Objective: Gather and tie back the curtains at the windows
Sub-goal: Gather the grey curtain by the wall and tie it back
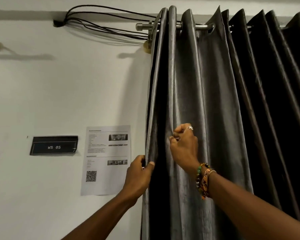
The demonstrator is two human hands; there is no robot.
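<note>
A dark grey, shiny curtain (220,101) hangs in deep pleats from a metal rod (200,27) and fills the right half of the view. My left hand (139,174) pinches the curtain's left edge between thumb and fingers, close to the wall. Higher and to the right, my right hand (184,144) grips a fold a couple of pleats in, with its fingers curled into the cloth. It wears a ring, and beaded and woven bracelets sit on the wrist. No tie-back is visible.
The white wall (59,94) is on the left, with a black "WS 05" sign (54,145) and a printed sheet (106,160) bearing a QR code. Black cables (102,19) run from a wall hole toward the rod end. A brass bracket (147,46) sits below the rod.
</note>
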